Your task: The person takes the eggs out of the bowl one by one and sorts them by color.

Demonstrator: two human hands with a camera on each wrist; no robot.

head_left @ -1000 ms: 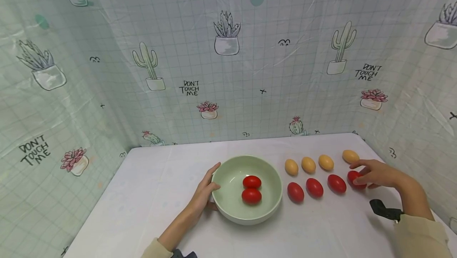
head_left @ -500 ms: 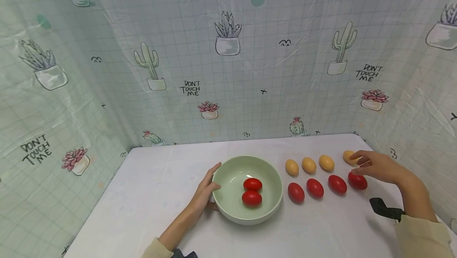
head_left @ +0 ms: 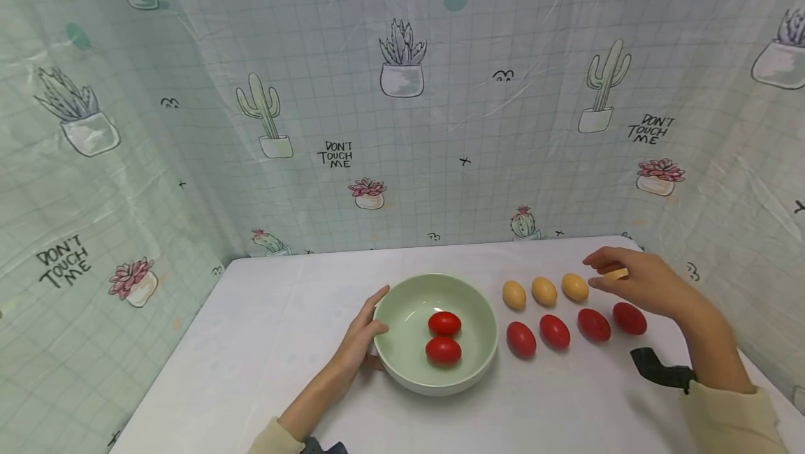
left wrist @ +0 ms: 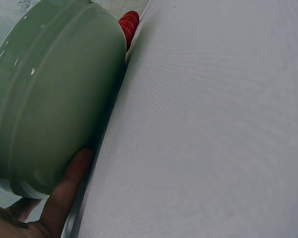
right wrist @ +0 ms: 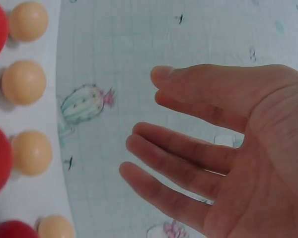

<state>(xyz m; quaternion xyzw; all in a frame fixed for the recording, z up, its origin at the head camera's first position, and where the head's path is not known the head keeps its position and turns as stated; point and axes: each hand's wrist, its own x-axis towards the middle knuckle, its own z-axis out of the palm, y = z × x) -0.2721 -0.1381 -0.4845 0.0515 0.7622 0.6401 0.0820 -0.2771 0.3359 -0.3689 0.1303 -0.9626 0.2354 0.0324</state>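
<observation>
My left hand point(head_left: 360, 337) holds the pale green bowl point(head_left: 402, 377) at its left side, thumb at the rim and fingers round the outside. In the left wrist view, a finger point(left wrist: 64, 196) lies low against the bowl wall point(left wrist: 54, 94). Two red eggs point(head_left: 443, 351) lie inside the bowl. Over the rightmost yellow egg point(head_left: 618, 274) hovers my right hand point(head_left: 648, 285), partly covering it. The right wrist view shows that hand point(right wrist: 258, 153) with fingers spread and loosely bent, nothing between them. Just in front of it lies the rightmost red egg point(head_left: 629, 318).
Right of the bowl, more yellow eggs point(head_left: 544, 291) form a back row and red eggs point(head_left: 555, 332) a front row on the white table point(head_left: 283, 321). A cactus-print sheet point(head_left: 465, 112) hangs behind and at both sides.
My right hand has left the rightmost red egg and moved back, then left, over the rightmost yellow egg. The left hand stays on the bowl, where the red eggs have shifted slightly.
</observation>
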